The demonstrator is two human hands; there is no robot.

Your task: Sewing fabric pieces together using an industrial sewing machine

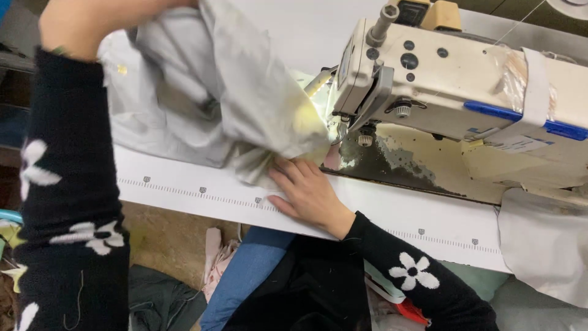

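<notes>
pale grey fabric (202,86) lies heaped on the white sewing table (184,184), its leading fold running right toward the needle area of the cream sewing machine (453,79), just beyond the right hand (309,193), which lies flat with fingers spread, pressing the cloth's lower edge near the table's ruled front edge. left hand (92,21) is raised at the far left, gripping the bundle's top, though its fingers are hidden. open tabletop stretches right of the pressing hand.

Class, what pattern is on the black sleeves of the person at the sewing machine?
White flowers on black sleeves, clearest in the head view.
</notes>
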